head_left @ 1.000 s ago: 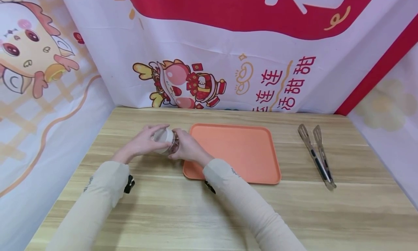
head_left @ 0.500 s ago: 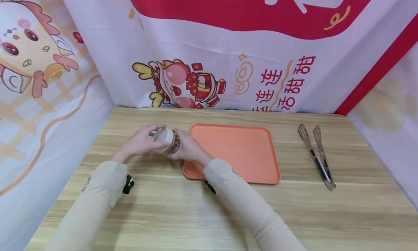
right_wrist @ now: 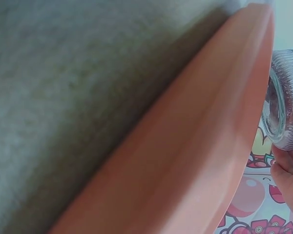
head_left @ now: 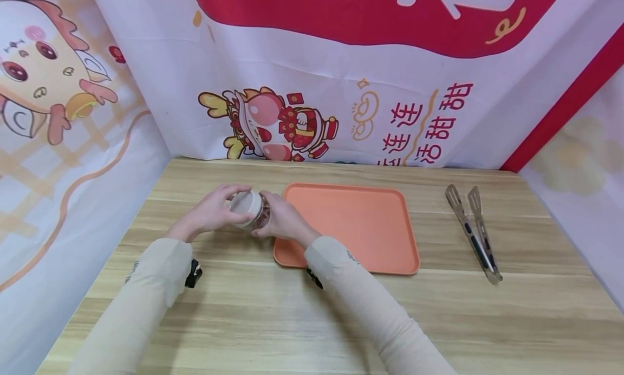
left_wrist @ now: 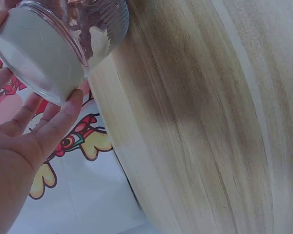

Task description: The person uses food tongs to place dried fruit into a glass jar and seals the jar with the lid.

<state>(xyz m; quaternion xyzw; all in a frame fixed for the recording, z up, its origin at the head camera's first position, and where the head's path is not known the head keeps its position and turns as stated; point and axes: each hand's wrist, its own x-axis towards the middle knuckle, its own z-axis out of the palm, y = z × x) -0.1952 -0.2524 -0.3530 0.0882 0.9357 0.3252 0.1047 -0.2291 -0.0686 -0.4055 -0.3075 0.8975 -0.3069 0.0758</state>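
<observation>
A ribbed clear glass jar [left_wrist: 100, 27] with a white lid [left_wrist: 39, 53] lies tipped on its side between both hands, left of the tray in the head view. Reddish-brown pieces show through its glass. My left hand [head_left: 212, 209] grips the lid, fingers and thumb spread around its rim. Around the jar's body, near its base, curls my right hand [head_left: 285, 218]. In the right wrist view the glass base [right_wrist: 278, 109] faces the camera, with part of the right hand [right_wrist: 288, 180] against it.
An orange rectangular tray [head_left: 351, 223] lies on the wooden table [head_left: 244, 321], partly under the right forearm. Metal tongs [head_left: 473, 234] with black grips lie spread at the right. A printed cloth [head_left: 312, 60] hangs behind the table's back edge.
</observation>
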